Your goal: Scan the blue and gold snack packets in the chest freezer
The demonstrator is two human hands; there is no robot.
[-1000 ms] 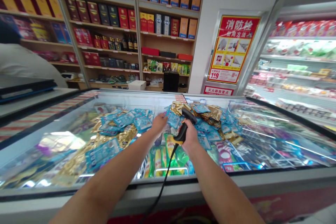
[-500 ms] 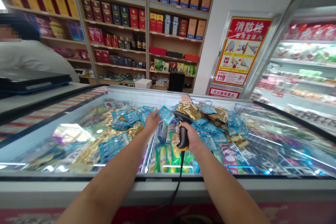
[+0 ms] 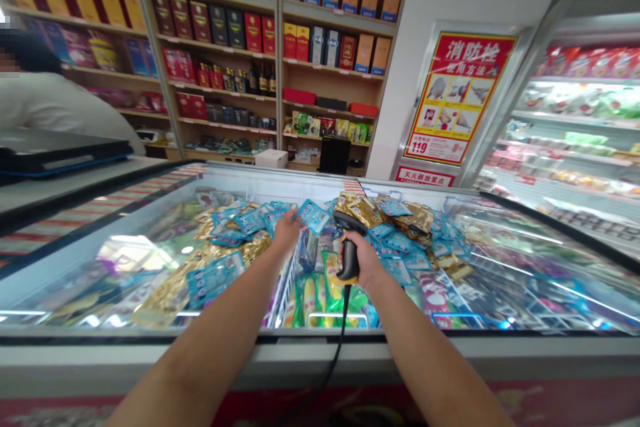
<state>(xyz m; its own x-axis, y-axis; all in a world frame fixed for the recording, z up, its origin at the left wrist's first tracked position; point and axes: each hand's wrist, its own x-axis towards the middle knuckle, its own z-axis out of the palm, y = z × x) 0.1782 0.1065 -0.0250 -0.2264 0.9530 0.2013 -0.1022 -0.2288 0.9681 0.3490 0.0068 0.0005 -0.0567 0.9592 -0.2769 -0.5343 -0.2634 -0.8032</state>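
My left hand (image 3: 287,227) pinches the edge of a blue ice-cream packet (image 3: 313,216) and holds it up over the chest freezer. In my right hand (image 3: 363,259) is a black and yellow barcode scanner (image 3: 349,260), gripped round its handle, with its head close to the packet's right side. A black cable (image 3: 339,340) hangs from the handle over the freezer's front edge. Blue packets (image 3: 250,219) and gold packets (image 3: 367,210) lie heaped on both sides of my hands. Below the scanner are green and yellow packs (image 3: 327,287).
The chest freezer (image 3: 280,181) spans the front, with a white wire divider (image 3: 289,283) inside. A person (image 3: 65,103) leans at the left behind a dark flat device (image 3: 60,149) on a counter. Shelves of boxed goods (image 3: 210,20) stand behind; a lit fridge (image 3: 585,133) is at right.
The packet and scanner hold nearly the same places; the view has shifted slightly. The person at the left has moved a little to the left.
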